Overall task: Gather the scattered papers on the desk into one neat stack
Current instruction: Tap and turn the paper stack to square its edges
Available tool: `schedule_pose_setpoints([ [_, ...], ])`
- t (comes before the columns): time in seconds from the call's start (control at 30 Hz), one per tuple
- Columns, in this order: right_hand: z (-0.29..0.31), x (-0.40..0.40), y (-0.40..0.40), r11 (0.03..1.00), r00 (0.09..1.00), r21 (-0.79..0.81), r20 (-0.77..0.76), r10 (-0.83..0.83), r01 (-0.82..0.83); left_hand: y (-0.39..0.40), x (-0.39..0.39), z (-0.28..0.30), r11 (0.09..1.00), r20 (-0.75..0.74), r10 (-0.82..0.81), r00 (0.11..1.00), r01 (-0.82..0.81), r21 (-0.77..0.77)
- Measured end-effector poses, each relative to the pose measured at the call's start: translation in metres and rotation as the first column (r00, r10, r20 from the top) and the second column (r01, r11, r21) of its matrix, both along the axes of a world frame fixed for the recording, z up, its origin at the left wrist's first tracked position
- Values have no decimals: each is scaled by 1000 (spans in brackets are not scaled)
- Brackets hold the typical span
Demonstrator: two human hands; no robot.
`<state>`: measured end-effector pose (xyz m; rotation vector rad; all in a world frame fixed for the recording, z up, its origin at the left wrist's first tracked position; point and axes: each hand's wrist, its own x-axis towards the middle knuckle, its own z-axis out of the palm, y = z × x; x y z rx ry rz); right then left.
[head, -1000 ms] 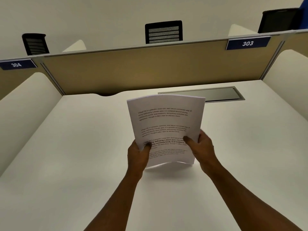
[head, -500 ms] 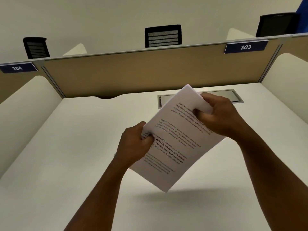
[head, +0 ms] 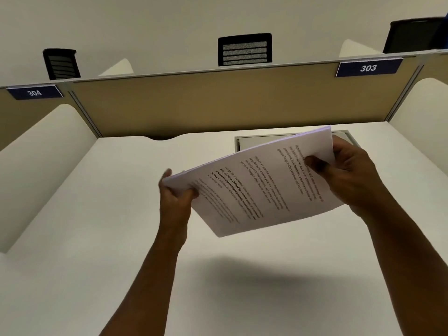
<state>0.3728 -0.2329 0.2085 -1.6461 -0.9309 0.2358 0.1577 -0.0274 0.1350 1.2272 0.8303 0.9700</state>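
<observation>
A person holds a stack of printed papers [head: 261, 183] in the air above a white desk [head: 97, 238], gripping it with both bare hands. The left hand [head: 175, 197] pinches the stack's near-left corner, the thumb pressed on the printed top sheet and the fingers curled beneath, with one fingertip showing past the far edge. The right hand [head: 351, 175] clamps the opposite, far-right end, its thumb lying across the top page and the remaining fingers wrapped around the edge and under the sheets. The stack is turned sideways, its lines of text running roughly away from the camera, and it tilts so that the right end sits higher than the left; the sheets' edges look closely aligned along the long far side. No part of the paper touches the desk, and a soft shadow [head: 254, 270] lies on the surface below it. Behind the stack, a metal cable hatch [head: 257, 141] is set into the desktop near a tan partition [head: 206, 103] bearing a blue label [head: 368, 68] that reads 303; another at left reads 304. Black chair backs [head: 244, 49] rise beyond the partition.
</observation>
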Motion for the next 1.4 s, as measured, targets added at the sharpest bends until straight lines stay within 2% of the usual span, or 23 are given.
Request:
schedule_pose_setpoints([
  [0.07,-9,2,3,1000,994,17,-106,9,-8,2,2,-5,996,108,-38,993,47,-80],
  [0.27,-43,5,8,1000,952,-4,-304,-29,29,-1,4,-15,994,67,-19,998,26,-105],
  [0.43,-80,-2,15,998,895,-19,-441,-62,59,2,3,-29,998,-59,62,996,-61,21],
  [0.6,-124,-14,20,988,801,-84,-577,-156,132,-6,-4,-52,998,-210,27,977,-13,68],
  [0.7,-136,-21,20,980,790,-133,-580,-198,148,-11,-5,-59,998,-229,39,973,-27,56],
  [0.8,-132,-23,22,978,816,-148,-542,-202,144,-8,-5,-62,998,-252,28,967,-15,53],
  [0.93,-120,-19,21,984,854,-97,-489,-178,150,-2,-6,-56,997,-229,18,973,-1,74],
  [1.03,-116,-14,20,985,846,-50,-506,-166,163,1,-7,-55,997,-201,11,980,5,77],
  [1.27,-132,-14,21,982,802,-97,-567,-190,164,-6,-7,-70,999,-258,-32,966,37,16],
  [1.4,-128,-16,20,981,822,-97,-535,-193,167,-4,-6,-68,998,-271,-34,962,46,36],
])
